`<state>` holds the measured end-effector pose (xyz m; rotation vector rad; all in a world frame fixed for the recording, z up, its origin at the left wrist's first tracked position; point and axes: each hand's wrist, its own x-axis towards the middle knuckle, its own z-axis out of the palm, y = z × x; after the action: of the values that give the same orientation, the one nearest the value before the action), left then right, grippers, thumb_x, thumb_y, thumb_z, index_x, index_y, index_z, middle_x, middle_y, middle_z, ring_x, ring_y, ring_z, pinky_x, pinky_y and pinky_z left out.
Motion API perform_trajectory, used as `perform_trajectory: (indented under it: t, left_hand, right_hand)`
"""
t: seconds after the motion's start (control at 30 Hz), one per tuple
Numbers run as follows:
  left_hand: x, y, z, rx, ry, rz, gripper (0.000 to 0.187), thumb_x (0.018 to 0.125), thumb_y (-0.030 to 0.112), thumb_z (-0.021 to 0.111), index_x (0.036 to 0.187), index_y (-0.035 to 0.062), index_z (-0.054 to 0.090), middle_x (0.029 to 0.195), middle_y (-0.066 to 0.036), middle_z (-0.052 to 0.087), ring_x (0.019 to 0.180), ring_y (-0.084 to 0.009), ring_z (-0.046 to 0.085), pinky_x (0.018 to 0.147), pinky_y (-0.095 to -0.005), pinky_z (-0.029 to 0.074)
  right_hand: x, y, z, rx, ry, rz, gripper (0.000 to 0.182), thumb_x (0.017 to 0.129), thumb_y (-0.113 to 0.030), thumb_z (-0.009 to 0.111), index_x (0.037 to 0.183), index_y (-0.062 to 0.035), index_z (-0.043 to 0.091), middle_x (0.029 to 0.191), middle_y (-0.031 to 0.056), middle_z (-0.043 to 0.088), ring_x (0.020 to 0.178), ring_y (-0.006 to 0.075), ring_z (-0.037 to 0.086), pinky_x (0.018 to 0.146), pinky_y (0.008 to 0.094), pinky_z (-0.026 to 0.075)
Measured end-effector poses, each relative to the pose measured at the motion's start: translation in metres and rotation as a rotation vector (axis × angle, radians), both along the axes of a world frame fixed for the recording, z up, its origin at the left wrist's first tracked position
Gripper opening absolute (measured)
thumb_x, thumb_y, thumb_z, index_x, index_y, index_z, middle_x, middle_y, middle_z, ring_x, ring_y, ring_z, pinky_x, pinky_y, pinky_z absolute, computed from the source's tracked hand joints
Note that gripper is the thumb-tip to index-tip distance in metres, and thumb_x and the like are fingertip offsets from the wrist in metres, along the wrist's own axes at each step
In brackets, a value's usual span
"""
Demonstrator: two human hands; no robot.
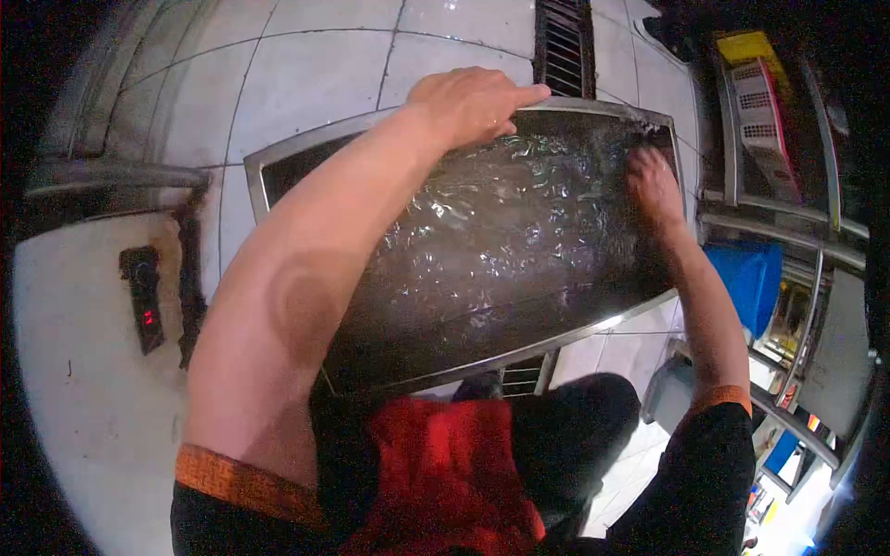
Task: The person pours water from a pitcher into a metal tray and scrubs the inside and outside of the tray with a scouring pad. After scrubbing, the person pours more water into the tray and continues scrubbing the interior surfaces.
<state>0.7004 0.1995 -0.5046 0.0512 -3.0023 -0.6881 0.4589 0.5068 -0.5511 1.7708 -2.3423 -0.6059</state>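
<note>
Below me stands a large rectangular metal-framed tray (603, 326), its inside dark and wet, with rippling, glinting water (482, 232) across it. My left hand (473, 104) grips the far rim near its middle, one finger stretched to the right along the edge. Near the far right corner is my right hand (654, 183), inside the frame at the wet surface. Its fingers are blurred and partly lost in the dark water, so whether they hold anything is hidden.
White floor tiles (315, 69) surround the tray, with a drain grate (564, 46) beyond it. At left stands a pale unit with a red-lit control panel (146, 306). Metal racks, a blue bin (746, 278) and a pink-and-white crate (762, 116) line the right side.
</note>
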Motion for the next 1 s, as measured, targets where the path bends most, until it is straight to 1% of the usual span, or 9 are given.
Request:
perform_trajectory:
  t: [0.13, 0.23, 0.33, 0.47, 0.57, 0.6, 0.73, 0.87, 1.0]
  left_hand:
    - [-0.009, -0.005, -0.003, -0.050, 0.007, -0.054, 0.053, 0.086, 0.023, 0.062, 0.135, 0.0273, 0.044, 0.107, -0.010, 0.064, 0.102, -0.0331, 0.059, 0.084, -0.0461, 0.050]
    - [-0.013, 0.001, 0.003, -0.025, -0.045, -0.040, 0.053, 0.086, 0.023, 0.062, 0.135, 0.0277, 0.044, 0.108, -0.010, 0.064, 0.103, -0.0326, 0.059, 0.085, -0.0463, 0.050]
    - [-0.009, 0.001, 0.005, 0.002, -0.051, -0.031, 0.052, 0.086, 0.023, 0.063, 0.134, 0.0284, 0.045, 0.108, -0.009, 0.064, 0.102, -0.0322, 0.060, 0.084, -0.0467, 0.051]
    - [-0.019, -0.006, 0.005, 0.062, -0.140, 0.018, 0.051, 0.085, 0.022, 0.063, 0.133, 0.0289, 0.047, 0.107, -0.009, 0.064, 0.100, -0.0316, 0.061, 0.082, -0.0464, 0.052]
    - [-0.010, 0.000, -0.001, 0.037, -0.011, -0.015, 0.038, 0.084, 0.019, 0.061, 0.121, 0.0272, 0.056, 0.103, -0.008, 0.065, 0.099, -0.0291, 0.062, 0.082, -0.0450, 0.051]
    - [-0.008, 0.001, -0.003, 0.038, 0.007, -0.014, 0.038, 0.084, 0.019, 0.061, 0.121, 0.0275, 0.056, 0.103, -0.008, 0.065, 0.100, -0.0289, 0.062, 0.082, -0.0450, 0.051]
    - [-0.012, -0.004, -0.005, -0.013, 0.046, -0.060, 0.049, 0.085, 0.022, 0.064, 0.131, 0.0278, 0.048, 0.099, -0.010, 0.065, 0.096, -0.0325, 0.062, 0.077, -0.0455, 0.053]
    - [-0.009, -0.003, 0.002, -0.004, -0.028, -0.066, 0.049, 0.084, 0.023, 0.064, 0.131, 0.0283, 0.048, 0.097, -0.010, 0.065, 0.095, -0.0324, 0.063, 0.077, -0.0460, 0.053]
    - [-0.007, -0.002, 0.001, 0.028, -0.020, -0.024, 0.038, 0.087, 0.023, 0.057, 0.124, 0.0291, 0.055, 0.101, -0.007, 0.066, 0.098, -0.0288, 0.063, 0.079, -0.0451, 0.053]
  right_hand:
    - [0.033, 0.009, 0.055, 0.638, -0.092, -0.013, 0.027, 0.077, -0.021, 0.058, 0.100, -0.0096, 0.064, 0.119, 0.0071, 0.057, 0.118, 0.0262, 0.046, 0.109, 0.0439, 0.028]
    - [0.007, -0.006, 0.040, 0.228, 0.232, 0.122, 0.025, 0.077, -0.023, 0.058, 0.098, -0.0116, 0.066, 0.121, 0.0085, 0.056, 0.120, 0.0263, 0.045, 0.110, 0.0426, 0.027]
    - [0.033, 0.061, 0.018, 0.125, -0.021, -0.203, 0.027, 0.079, -0.024, 0.057, 0.101, -0.0100, 0.066, 0.127, 0.0119, 0.054, 0.125, 0.0270, 0.042, 0.111, 0.0393, 0.026]
    - [0.053, 0.032, 0.050, 0.484, 0.045, -0.175, 0.034, 0.085, -0.028, 0.056, 0.112, -0.0072, 0.063, 0.131, 0.0139, 0.051, 0.128, 0.0286, 0.040, 0.110, 0.0390, 0.030]
    - [0.040, -0.034, 0.069, 0.374, 0.083, -0.143, 0.038, 0.076, -0.015, 0.056, 0.113, -0.0050, 0.061, 0.126, 0.0130, 0.054, 0.124, 0.0316, 0.044, 0.110, 0.0400, 0.030]
    - [-0.005, 0.028, 0.012, 0.010, 0.099, -0.042, 0.037, 0.074, -0.017, 0.057, 0.109, -0.0050, 0.063, 0.120, 0.0121, 0.057, 0.120, 0.0293, 0.046, 0.108, 0.0399, 0.032]
    - [0.033, 0.071, 0.027, 0.268, -0.009, 0.089, 0.024, 0.072, -0.016, 0.058, 0.092, -0.0056, 0.067, 0.116, 0.0118, 0.057, 0.115, 0.0281, 0.049, 0.103, 0.0419, 0.036]
    - [0.021, -0.031, 0.051, 0.212, 0.122, -0.085, 0.033, 0.073, -0.018, 0.060, 0.104, -0.0069, 0.066, 0.121, 0.0115, 0.056, 0.122, 0.0281, 0.046, 0.109, 0.0401, 0.031]
    - [0.057, 0.047, 0.035, 0.392, 0.075, 0.032, 0.032, 0.079, -0.019, 0.058, 0.109, -0.0079, 0.065, 0.124, 0.0074, 0.056, 0.121, 0.0284, 0.046, 0.111, 0.0409, 0.028]
